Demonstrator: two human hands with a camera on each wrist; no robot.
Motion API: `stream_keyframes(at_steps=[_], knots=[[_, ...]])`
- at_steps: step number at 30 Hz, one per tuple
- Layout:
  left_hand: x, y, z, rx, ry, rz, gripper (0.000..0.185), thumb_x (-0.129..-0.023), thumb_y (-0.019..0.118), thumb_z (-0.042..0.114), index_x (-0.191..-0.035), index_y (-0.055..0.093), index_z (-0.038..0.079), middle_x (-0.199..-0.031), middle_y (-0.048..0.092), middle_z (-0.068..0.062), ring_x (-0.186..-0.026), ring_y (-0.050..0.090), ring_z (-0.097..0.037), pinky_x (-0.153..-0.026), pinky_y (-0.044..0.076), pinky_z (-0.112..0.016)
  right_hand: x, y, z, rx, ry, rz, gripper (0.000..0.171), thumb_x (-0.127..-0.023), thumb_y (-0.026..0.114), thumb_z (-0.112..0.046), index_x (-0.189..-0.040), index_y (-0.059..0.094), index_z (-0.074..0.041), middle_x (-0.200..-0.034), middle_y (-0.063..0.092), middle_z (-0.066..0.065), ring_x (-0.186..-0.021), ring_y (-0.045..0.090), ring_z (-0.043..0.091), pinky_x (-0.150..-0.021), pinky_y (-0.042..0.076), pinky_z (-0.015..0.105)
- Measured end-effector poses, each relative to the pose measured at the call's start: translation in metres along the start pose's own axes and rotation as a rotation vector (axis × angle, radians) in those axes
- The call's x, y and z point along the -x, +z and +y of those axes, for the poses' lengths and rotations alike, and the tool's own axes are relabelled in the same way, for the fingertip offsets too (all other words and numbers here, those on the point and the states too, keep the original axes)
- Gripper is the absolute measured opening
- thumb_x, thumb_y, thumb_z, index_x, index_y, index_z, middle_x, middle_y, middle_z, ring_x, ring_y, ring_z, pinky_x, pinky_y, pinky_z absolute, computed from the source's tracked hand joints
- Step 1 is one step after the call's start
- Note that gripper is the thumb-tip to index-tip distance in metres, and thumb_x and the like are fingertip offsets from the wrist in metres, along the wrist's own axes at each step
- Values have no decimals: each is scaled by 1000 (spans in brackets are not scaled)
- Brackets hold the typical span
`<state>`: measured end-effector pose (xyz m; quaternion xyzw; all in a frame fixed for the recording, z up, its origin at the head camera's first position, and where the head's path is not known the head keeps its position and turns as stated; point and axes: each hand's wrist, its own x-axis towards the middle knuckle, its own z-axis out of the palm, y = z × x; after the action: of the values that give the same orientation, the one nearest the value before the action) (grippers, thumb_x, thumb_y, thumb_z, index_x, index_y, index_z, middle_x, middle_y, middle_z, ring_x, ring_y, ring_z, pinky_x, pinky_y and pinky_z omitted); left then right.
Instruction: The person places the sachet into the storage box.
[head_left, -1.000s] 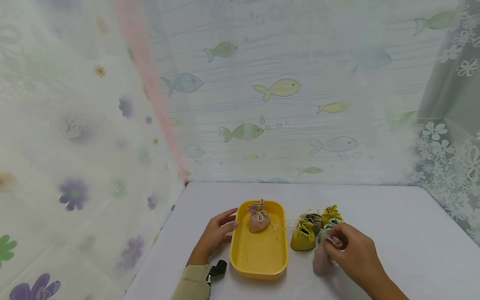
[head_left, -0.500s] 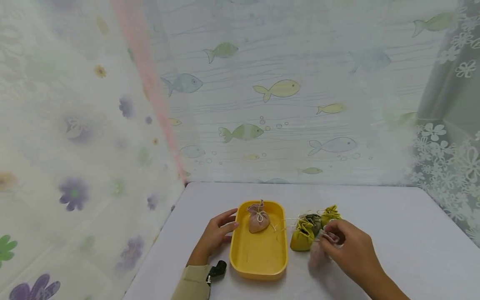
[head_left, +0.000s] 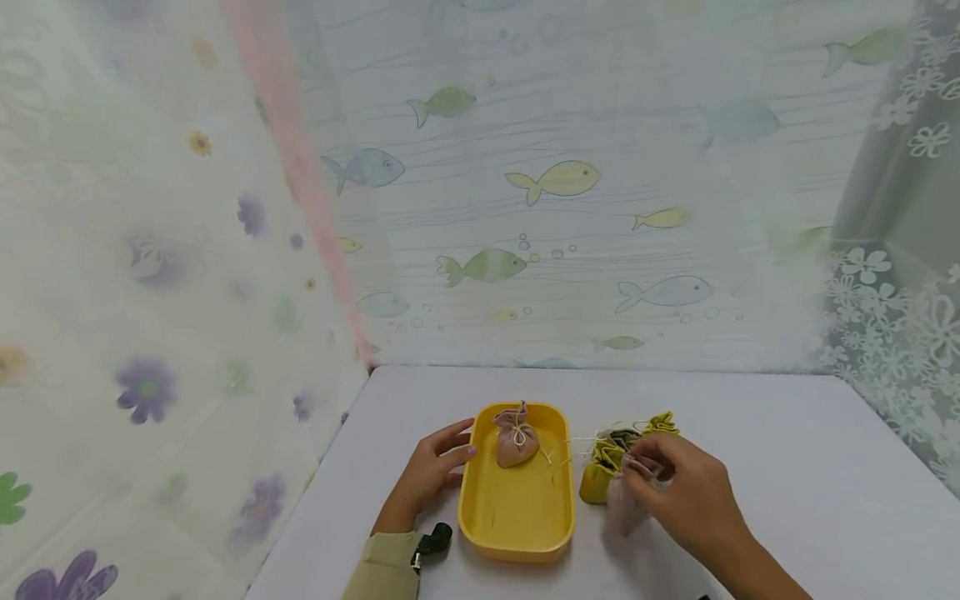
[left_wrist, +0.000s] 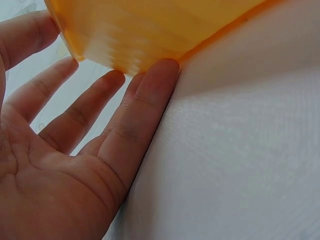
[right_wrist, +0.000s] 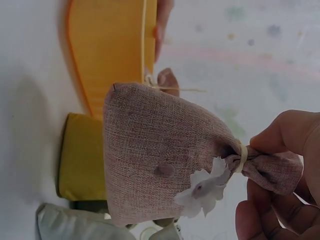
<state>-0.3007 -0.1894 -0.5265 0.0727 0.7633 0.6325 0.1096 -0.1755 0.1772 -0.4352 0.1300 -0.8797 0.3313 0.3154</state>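
Observation:
A yellow tray (head_left: 517, 521) stands on the table with a pink drawstring pouch (head_left: 516, 448) at its far end. My left hand (head_left: 427, 472) touches the tray's left side with extended, spread fingers; the left wrist view shows fingertips right at the wall. Between thumb and fingers, my right hand (head_left: 686, 492) pinches the gathered neck of another pinkish drawstring pouch (right_wrist: 155, 150). Its body hangs below the fingers, with a white flower-shaped piece (right_wrist: 202, 190) near the tied cord. Behind it sits a mustard-yellow pouch (head_left: 595, 485), partly hidden.
More drawstring pouches stand right of the tray, including a second mustard one (head_left: 663, 423) and a pale grey-green one (right_wrist: 80, 225). A black device (head_left: 435, 540) is strapped at the left wrist. A fish-print curtain (head_left: 480, 208) hangs behind the table (head_left: 810, 467).
My right hand has carried the pinched pouch leftward, closer to the tray, and it now overlaps the nearer mustard pouch. The left hand and tray stay put.

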Motion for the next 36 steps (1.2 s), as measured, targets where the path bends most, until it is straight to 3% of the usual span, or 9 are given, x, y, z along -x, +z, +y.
stream_keyframes(at_steps=[8,14,21,26,36], knots=[[0,0,0,15,-11,4,57,-97,73,35,-151,54,29,-152,55,-16,-123,67,-31,-87,64,-42,-7,3,-6,-4,-13,-8,31,-76,87,-9,-93,68,-27,-85,63,-19,-74,59,-2,-63,56,19],[1,-1,0,13,-18,9,59,-96,74,36,-151,54,28,-151,55,-17,-122,67,-31,-87,64,-42,-14,5,-8,-49,-73,14,33,-76,86,-7,-93,67,-28,-88,66,-20,-75,61,-2,-65,54,14],[-1,-1,-1,20,-12,-1,60,-97,74,36,-152,53,28,-152,54,-17,-123,66,-31,-87,64,-42,-21,6,-14,-96,-90,11,32,-76,86,-4,-96,70,-23,-89,68,-18,-76,63,-1,-62,57,21],[-2,-1,-2,17,-10,3,60,-96,74,36,-152,53,28,-152,54,-17,-123,66,-31,-88,64,-43,-28,9,-20,-103,-112,19,30,-77,86,-6,-94,70,-24,-88,68,-18,-73,61,-1,-60,56,19],[-2,-1,-3,13,-10,4,59,-96,75,36,-151,54,29,-151,55,-17,-121,67,-30,-87,64,-42,-37,11,-28,-139,-114,-6,28,-80,86,-7,-98,70,-21,-93,69,-15,-78,65,1,-64,61,24]])
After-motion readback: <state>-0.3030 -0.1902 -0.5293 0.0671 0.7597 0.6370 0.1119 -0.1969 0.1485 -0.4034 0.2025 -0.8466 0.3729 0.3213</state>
